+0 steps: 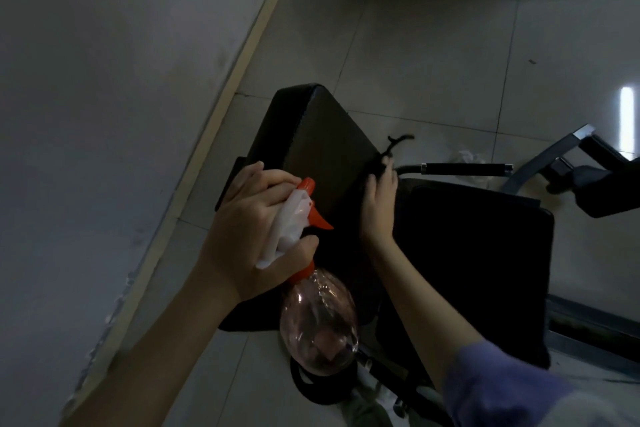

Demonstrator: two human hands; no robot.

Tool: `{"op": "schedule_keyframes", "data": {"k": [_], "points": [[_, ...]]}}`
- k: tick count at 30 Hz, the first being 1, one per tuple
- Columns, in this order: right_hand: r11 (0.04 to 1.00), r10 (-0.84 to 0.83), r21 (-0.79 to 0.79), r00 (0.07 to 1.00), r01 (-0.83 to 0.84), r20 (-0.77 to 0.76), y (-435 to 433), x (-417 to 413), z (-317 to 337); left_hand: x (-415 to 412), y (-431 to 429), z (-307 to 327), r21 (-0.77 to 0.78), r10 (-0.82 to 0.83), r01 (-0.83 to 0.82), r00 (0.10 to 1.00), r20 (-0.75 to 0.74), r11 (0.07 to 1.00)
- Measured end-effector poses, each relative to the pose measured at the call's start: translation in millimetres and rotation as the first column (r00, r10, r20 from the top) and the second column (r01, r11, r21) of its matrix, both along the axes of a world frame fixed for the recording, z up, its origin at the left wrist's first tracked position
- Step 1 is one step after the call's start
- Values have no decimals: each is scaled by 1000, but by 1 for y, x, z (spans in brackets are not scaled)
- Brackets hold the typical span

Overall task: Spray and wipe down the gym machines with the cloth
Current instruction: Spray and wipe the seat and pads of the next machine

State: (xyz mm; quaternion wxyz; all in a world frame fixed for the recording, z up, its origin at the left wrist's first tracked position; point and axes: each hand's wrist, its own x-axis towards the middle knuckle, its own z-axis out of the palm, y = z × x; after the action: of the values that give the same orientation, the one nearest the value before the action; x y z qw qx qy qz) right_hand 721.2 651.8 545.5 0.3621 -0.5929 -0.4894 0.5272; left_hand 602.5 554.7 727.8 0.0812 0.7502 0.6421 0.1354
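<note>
The left hand grips the spray bottle round its white trigger head and orange collar, above the near end of the machine's black back pad. The clear bottle looks nearly empty, so probably light; the neck gives the surest hold. The right hand clutches the dark cloth against that pad's right edge. The cloth looks soft, limp and frayed, and is best bunched in the palm.

Dim room here. Grey wall fills the left, a beige skirting running along its foot. Pale glossy floor tiles beyond, thin dark joints between them, a bright light reflection gleaming at the right edge.
</note>
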Motion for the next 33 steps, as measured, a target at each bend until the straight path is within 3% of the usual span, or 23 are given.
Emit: {"op": "schedule_keyframes", "data": {"k": [3,7,9,13,16,18,23,26,30,33], "points": [[995,78,60,997,-77,1,-56,13,-16,0,0,-1,3,6,-6,1000,-5,1000],[954,-86,-282,993,105,79,-38,23,-51,3,-1,0,18,6,-6,1000,9,1000],[916,-132,-367,985,164,110,-19,17,-47,2,1,-1,30,-1,1,1000,0,1000],[992,-29,-119,999,31,15,-49,3,-9,0,0,-1,28,-3,3,1000,-10,1000],[994,100,42,995,-99,-6,-102,10,-5,-2,0,-3,26,-4,4,1000,-3,1000],[997,76,8,997,-76,18,-112,20,-20,-1,-1,-4,25,-5,5,1000,1,1000],[965,-79,-244,994,94,71,-59,14,-36,-4,1,-4,17,21,-21,999,48,1000],[972,-55,-225,997,64,48,-60,8,-25,-4,1,-5,19,33,-33,999,37,999],[991,74,-102,994,-82,-77,-144,7,-18,-1,-1,-4,4,58,-58,997,56,998],[987,64,-143,996,-72,-56,-173,15,-27,6,-11,-2,15,71,-73,989,127,997]]}}
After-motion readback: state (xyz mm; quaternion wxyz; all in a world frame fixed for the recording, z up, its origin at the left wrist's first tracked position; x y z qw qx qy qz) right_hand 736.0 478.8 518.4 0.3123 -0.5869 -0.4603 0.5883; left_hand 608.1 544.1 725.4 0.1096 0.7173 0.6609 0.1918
